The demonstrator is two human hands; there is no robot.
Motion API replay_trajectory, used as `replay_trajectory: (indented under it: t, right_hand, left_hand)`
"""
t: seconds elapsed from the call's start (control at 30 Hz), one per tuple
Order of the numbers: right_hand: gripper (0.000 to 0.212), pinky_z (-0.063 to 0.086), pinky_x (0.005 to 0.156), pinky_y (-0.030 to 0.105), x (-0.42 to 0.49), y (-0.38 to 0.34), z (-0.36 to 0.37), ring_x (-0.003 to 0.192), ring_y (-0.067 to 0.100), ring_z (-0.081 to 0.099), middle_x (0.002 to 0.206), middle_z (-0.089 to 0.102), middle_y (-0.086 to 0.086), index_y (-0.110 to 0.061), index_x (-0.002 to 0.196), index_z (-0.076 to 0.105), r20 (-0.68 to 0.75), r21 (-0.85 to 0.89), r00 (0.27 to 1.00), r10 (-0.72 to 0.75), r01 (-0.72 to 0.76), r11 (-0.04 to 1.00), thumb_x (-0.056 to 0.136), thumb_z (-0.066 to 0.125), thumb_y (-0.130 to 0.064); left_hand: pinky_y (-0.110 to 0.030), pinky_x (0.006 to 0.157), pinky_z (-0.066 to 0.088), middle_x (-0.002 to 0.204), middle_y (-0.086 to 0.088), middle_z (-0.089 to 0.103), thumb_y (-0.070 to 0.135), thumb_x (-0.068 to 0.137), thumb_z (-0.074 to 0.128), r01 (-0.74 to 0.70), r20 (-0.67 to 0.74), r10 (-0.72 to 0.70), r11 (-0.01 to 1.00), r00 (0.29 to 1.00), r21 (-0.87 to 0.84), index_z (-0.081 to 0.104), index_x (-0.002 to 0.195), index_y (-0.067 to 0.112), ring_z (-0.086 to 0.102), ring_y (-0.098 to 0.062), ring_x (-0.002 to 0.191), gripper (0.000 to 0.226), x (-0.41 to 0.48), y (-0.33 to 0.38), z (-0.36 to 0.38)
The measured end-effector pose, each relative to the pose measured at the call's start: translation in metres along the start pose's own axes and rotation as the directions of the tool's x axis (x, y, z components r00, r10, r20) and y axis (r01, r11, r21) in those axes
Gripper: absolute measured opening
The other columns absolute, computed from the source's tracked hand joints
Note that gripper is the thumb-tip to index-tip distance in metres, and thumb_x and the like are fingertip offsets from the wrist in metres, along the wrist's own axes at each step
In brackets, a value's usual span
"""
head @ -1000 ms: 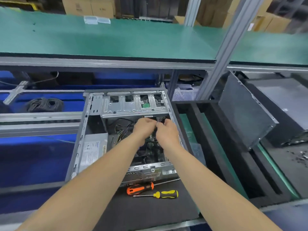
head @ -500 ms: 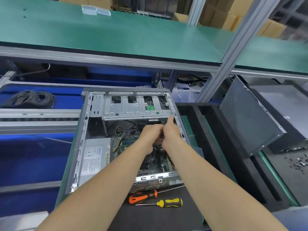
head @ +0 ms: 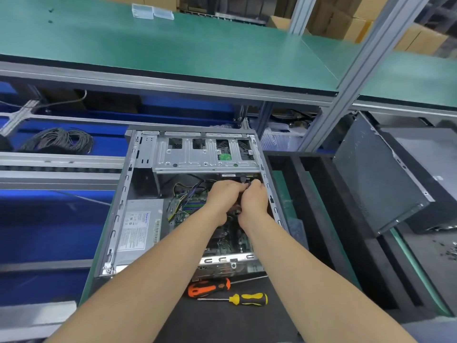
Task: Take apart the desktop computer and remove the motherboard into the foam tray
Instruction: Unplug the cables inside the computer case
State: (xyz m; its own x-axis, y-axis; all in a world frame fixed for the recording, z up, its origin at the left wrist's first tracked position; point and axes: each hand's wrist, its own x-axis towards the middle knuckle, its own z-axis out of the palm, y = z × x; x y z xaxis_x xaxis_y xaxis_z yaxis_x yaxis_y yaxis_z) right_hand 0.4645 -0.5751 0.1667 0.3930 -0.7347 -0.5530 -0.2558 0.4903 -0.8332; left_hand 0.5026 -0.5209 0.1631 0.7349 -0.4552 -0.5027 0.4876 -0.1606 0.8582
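Note:
The open grey computer case (head: 118, 219) lies flat in front of me, side panel off. Its green motherboard (head: 190, 206) shows on the case floor, partly hidden by my arms. A silver drive cage (head: 205, 154) spans the far end, and a grey power supply (head: 138, 231) sits at the left. Both hands reach in just under the cage. My left hand (head: 222, 196) and my right hand (head: 254, 199) are side by side, fingers curled round a dark cable connector (head: 247, 185) between them. The black foam tray (head: 319, 194) with long slots stands right of the case.
An orange-handled screwdriver (head: 210, 288) and a yellow-handled screwdriver (head: 247, 299) lie on the black mat below the case. The removed grey side panel (head: 376, 179) leans at the right. A cable coil (head: 59, 139) sits far left. A green shelf (head: 173, 50) overhangs the bench.
Both hands have shifted a little to the right and farther in, toward the drive cage, still working together on the cable connector. The view has tilted slightly.

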Motion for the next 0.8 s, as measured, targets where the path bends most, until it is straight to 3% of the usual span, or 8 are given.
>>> replay_trajectory:
  t: [0.07,0.17,0.27,0.37,0.47,0.57,0.63,0.8]
  right_hand:
    - [0.028,0.048,0.072,0.037,-0.003,-0.004,-0.005,0.080,0.027,0.058,0.091,0.061,0.013,-0.012,0.095,0.060,0.032,0.040,0.998,0.060,-0.061,0.997,0.100,0.036,-0.025]
    - [0.025,0.048,0.066,0.032,-0.009,-0.004,-0.015,0.075,0.024,0.061,0.082,0.065,0.008,-0.014,0.087,0.064,0.127,0.137,0.979,0.160,-0.178,0.975,0.099,0.046,-0.027]
    - [0.031,0.050,0.065,0.033,-0.014,-0.005,-0.026,0.084,0.019,0.068,0.096,0.072,0.005,-0.014,0.106,0.069,0.257,0.233,0.944,0.205,-0.266,0.935,0.105,0.052,-0.039]
    - [0.031,0.049,0.072,0.033,-0.018,-0.006,-0.033,0.104,0.020,0.064,0.123,0.068,0.009,-0.015,0.120,0.066,0.320,0.255,0.933,0.163,-0.250,0.934,0.108,0.049,-0.037]
    - [0.028,0.051,0.086,0.032,-0.019,0.002,-0.038,0.116,0.018,0.062,0.136,0.065,0.005,-0.018,0.128,0.066,0.284,0.227,0.954,0.095,-0.163,0.960,0.109,0.048,-0.024]
    - [0.042,0.045,0.111,0.039,-0.018,0.008,-0.038,0.141,0.021,0.048,0.154,0.052,0.003,-0.032,0.145,0.059,0.271,0.150,0.961,0.053,-0.097,0.984,0.111,0.039,-0.019]
    - [0.044,0.045,0.109,0.038,-0.017,0.008,-0.035,0.132,0.019,0.052,0.148,0.054,0.001,-0.030,0.146,0.058,0.233,0.103,0.971,0.046,-0.072,0.992,0.111,0.037,-0.016]
    - [0.027,0.045,0.063,0.031,-0.013,-0.003,-0.026,0.068,0.021,0.058,0.085,0.066,0.006,-0.011,0.099,0.069,0.245,0.093,0.961,0.129,-0.155,0.984,0.096,0.053,-0.032]
  left_hand:
    - [-0.032,0.066,0.058,0.078,-0.001,0.071,0.019,0.086,0.076,0.018,-0.002,-0.018,0.999,1.000,-0.026,0.080,0.089,0.014,0.061,-0.014,0.063,0.007,-0.002,0.002,0.002]
    - [-0.042,0.082,0.062,0.097,-0.005,0.073,0.024,0.091,0.068,-0.062,-0.031,0.064,0.995,0.997,0.077,0.070,0.096,0.019,0.068,-0.022,0.082,0.007,-0.006,-0.002,0.002]
    - [-0.038,0.078,0.058,0.098,0.000,0.070,0.022,0.089,0.069,-0.248,0.017,0.251,0.938,0.968,0.242,0.058,0.098,0.035,0.068,-0.021,0.089,0.019,-0.013,-0.007,-0.005]
    - [-0.028,0.062,0.051,0.087,0.008,0.070,0.022,0.091,0.069,-0.378,0.055,0.401,0.796,0.914,0.472,0.058,0.093,0.036,0.068,-0.016,0.077,0.018,-0.016,-0.006,-0.011]
    - [-0.046,0.075,0.062,0.088,0.001,0.067,0.018,0.095,0.068,-0.353,0.017,0.387,0.820,0.922,0.450,0.062,0.091,0.024,0.069,-0.028,0.084,0.010,-0.016,-0.005,-0.011]
    - [-0.047,0.079,0.062,0.091,0.000,0.065,0.013,0.095,0.066,-0.339,0.023,0.369,0.824,0.929,0.455,0.060,0.094,0.023,0.067,-0.022,0.084,0.012,-0.016,-0.007,-0.011]
    - [-0.041,0.076,0.063,0.098,-0.004,0.066,0.005,0.095,0.063,-0.271,0.010,0.286,0.898,0.958,0.345,0.057,0.103,0.023,0.066,-0.019,0.082,0.021,-0.014,-0.009,-0.013]
    - [-0.037,0.073,0.065,0.105,-0.017,0.072,-0.010,0.091,0.061,-0.092,-0.050,0.094,0.995,0.994,0.033,0.061,0.111,0.007,0.071,-0.025,0.084,0.026,-0.012,-0.013,-0.018]
